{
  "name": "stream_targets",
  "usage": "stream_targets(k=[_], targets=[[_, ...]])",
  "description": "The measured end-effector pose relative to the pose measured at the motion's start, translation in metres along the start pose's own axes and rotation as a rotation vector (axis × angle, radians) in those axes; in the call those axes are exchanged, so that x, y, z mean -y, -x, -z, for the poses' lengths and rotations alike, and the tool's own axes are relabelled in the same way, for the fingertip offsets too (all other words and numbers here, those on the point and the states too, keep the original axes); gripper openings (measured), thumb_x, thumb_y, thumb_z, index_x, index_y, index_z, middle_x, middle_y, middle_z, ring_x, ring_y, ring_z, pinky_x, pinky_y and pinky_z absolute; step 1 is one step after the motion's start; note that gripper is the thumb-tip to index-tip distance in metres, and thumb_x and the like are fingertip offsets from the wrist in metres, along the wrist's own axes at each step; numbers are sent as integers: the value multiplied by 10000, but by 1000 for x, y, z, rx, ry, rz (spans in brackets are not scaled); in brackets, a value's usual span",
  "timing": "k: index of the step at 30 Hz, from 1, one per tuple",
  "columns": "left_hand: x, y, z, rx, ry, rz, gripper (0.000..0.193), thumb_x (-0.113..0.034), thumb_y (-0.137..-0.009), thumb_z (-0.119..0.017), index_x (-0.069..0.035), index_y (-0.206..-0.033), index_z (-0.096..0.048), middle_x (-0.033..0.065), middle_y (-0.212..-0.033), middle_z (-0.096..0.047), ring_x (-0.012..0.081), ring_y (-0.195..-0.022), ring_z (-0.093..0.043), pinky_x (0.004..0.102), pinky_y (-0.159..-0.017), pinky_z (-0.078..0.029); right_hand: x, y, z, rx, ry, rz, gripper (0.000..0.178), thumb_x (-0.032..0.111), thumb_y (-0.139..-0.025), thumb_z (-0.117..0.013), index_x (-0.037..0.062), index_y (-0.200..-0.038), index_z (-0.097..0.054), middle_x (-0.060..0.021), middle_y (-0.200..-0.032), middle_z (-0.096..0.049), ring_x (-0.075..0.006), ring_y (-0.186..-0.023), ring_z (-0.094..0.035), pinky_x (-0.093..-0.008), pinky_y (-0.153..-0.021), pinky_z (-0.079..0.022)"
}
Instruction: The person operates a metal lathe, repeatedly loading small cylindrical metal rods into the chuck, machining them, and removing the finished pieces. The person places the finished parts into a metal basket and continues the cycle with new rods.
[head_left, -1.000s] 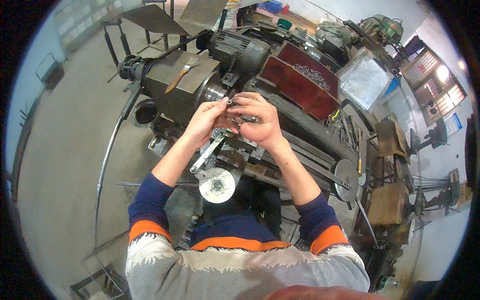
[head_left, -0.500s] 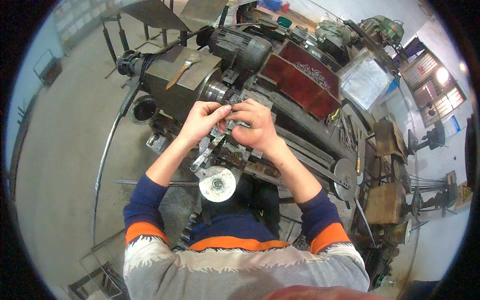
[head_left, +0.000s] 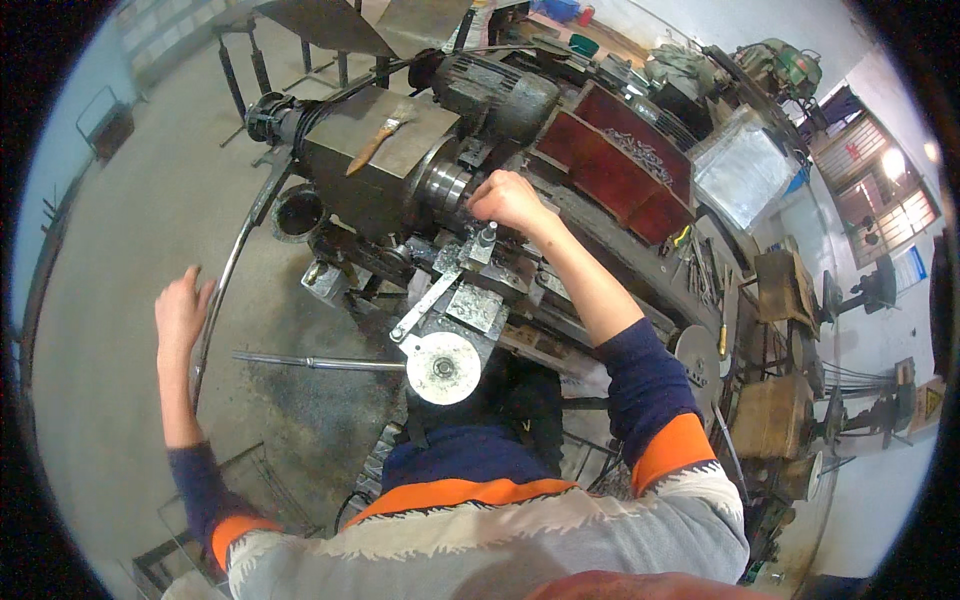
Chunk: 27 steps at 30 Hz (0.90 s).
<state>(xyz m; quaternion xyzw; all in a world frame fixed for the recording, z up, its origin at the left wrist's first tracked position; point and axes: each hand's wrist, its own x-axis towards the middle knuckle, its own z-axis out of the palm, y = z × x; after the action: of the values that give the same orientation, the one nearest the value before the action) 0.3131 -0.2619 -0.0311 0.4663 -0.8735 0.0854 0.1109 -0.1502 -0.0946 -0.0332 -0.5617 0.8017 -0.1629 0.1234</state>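
At the shiny round chuck (head_left: pixel 444 187) of the lathe, my right hand (head_left: pixel 508 200) is closed, fingertips pinched together at its face. Whatever they hold is hidden. My left hand (head_left: pixel 180 312) is out to the left beside a long curved metal lever (head_left: pixel 236 245), thumb apart from the fingers; I cannot tell whether it touches the lever. Below my right hand sit the tool post (head_left: pixel 484 243) and a flat handle (head_left: pixel 428 305), dusted with metal chips. A pale round handwheel (head_left: pixel 443 369) is nearest my body.
A wooden-handled brush (head_left: pixel 378 142) lies on the grey headstock cover (head_left: pixel 335 140). Behind stand a finned motor (head_left: pixel 498 92) and a red tray (head_left: pixel 590 170) with small metal pieces. A metal rod (head_left: pixel 315 362) juts left from the handwheel. Hand tools (head_left: pixel 700 270) lie to the right.
My hands were together in front of the chuck. The left has swung out to the left, toward the lever. The right has moved slightly up, against the chuck face, uncovering the tool post.
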Motion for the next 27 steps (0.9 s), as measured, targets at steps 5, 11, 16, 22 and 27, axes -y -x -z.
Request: stream_targets(k=[5,11,16,22,27], targets=[[10,49,-36,219,289,178,373,-281,-782,-612,-22,-1043,-545,175,-630,-566,366,-645,-572,440,-569,-435,1,-2,0,36,-64,64,328,224,-553,-568,95,-824,-702,-146,-762,-649,-270,-692,-630,-332,-671,-490],[11,30,-61,91,166,144,233,-168,-745,-596,9,-889,-548,195,-714,-590,382,-688,-580,455,-623,-460,2,-7,1,49,105,137,306,235,-565,-568,82,-795,-698,-146,-727,-639,-281,-661,-619,-345,-631,-482],[104,-33,-77,190,-240,353,152,-109,-717,-552,-23,-829,-609,181,-860,-624,325,-859,-611,437,-707,-489,5,-6,-2,-34,148,231,288,233,-552,-572,79,-762,-696,-154,-694,-626,-291,-656,-612,-358,-624,-477],[167,-110,-117,199,-154,671,210,-144,-796,-513,-56,-968,-595,172,-1028,-610,325,-976,-583,418,-801,-474,10,-14,-3,-8,177,85,284,243,-541,-564,77,-733,-691,-155,-670,-615,-294,-630,-604,-362,-586,-467],[152,-108,-114,162,9,492,334,-165,-764,-548,-82,-1086,-578,165,-1052,-604,321,-1006,-569,422,-838,-453,9,-10,-3,-34,117,75,258,228,-539,-578,74,-715,-688,-154,-651,-607,-305,-614,-592,-370,-586,-468]])
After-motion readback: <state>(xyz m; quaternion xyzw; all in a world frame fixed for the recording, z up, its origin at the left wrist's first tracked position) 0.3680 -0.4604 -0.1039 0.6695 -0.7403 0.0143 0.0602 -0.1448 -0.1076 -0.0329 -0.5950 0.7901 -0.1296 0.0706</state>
